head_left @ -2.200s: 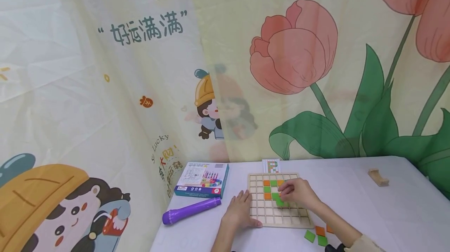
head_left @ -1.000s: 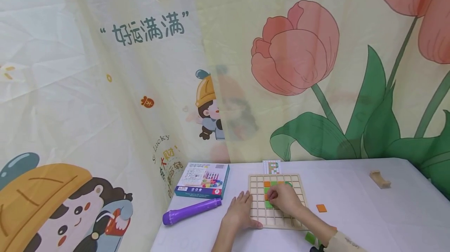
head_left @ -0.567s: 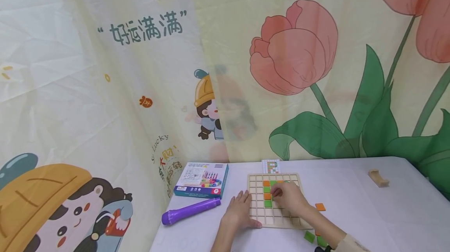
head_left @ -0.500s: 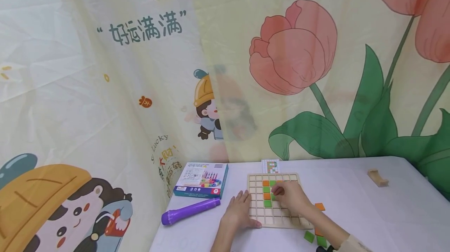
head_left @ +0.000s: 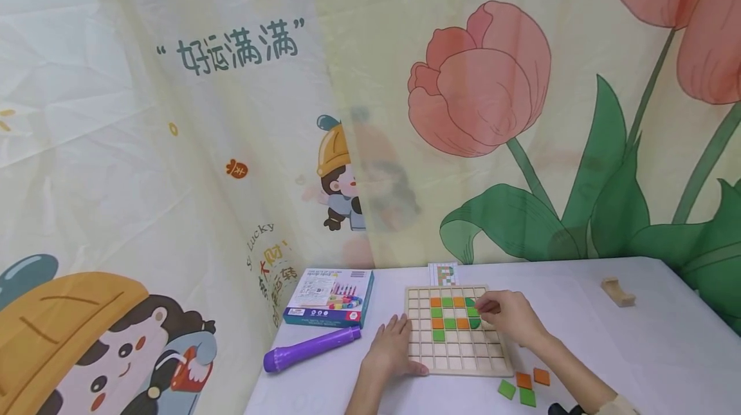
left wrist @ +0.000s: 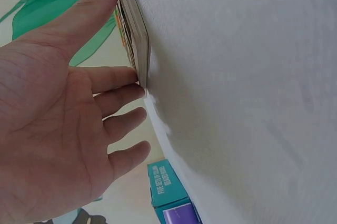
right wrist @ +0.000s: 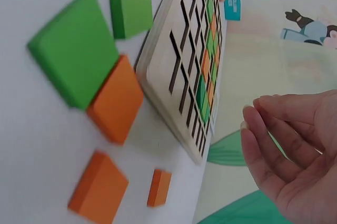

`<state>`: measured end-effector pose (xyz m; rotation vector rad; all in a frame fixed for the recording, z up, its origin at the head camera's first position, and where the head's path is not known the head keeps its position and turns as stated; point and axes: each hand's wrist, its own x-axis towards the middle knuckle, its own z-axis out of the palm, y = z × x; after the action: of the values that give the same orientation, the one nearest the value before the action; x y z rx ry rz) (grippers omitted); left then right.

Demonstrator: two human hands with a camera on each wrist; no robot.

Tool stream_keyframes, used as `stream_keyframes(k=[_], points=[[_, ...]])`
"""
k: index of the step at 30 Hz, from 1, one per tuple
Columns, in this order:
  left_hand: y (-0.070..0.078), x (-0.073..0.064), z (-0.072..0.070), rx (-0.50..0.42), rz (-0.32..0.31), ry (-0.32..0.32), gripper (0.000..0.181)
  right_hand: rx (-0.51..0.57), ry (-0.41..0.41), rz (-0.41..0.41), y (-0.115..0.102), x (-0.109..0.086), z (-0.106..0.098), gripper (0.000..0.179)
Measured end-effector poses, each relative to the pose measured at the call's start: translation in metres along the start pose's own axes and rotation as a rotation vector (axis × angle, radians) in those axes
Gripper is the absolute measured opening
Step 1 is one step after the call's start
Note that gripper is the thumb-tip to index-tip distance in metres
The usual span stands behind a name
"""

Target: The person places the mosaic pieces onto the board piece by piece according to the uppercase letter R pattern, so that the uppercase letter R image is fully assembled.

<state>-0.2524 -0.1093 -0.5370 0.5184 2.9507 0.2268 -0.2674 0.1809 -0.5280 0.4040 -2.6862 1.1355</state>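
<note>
A wooden grid board (head_left: 425, 363) lies on the table, with orange and green tiles set in its cells in a P-like shape. A green tile (head_left: 438, 335) occupies the lowest filled cell. My left hand (head_left: 389, 350) rests along the board's left edge, fingers extended; the left wrist view shows the thumb and fingertips against that edge. Over the board's right edge hovers my right hand (head_left: 512, 317), its fingers loosely bent. Nothing shows between those fingers in the right wrist view. Loose green tiles (right wrist: 76, 50) and orange tiles (right wrist: 117, 100) lie by the near right corner.
A small pattern card (head_left: 444, 274) is just behind the board. To the left are a flat box (head_left: 330, 297) and a purple marker-like tube (head_left: 312, 349). A small wooden block (head_left: 618, 291) sits far right. Printed curtains hang behind the table.
A green tile at my right fingertips was set into the lower-left cell of the pattern. My right hand then moved right, uncovering the tiles. My left hand stayed in place.
</note>
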Motion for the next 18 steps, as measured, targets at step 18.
stream_keyframes(k=[18], points=[[-0.001,-0.002,-0.001,-0.056,-0.004,-0.008,0.108,-0.044,-0.109,0.218,0.036,-0.027,-0.039,0.021]])
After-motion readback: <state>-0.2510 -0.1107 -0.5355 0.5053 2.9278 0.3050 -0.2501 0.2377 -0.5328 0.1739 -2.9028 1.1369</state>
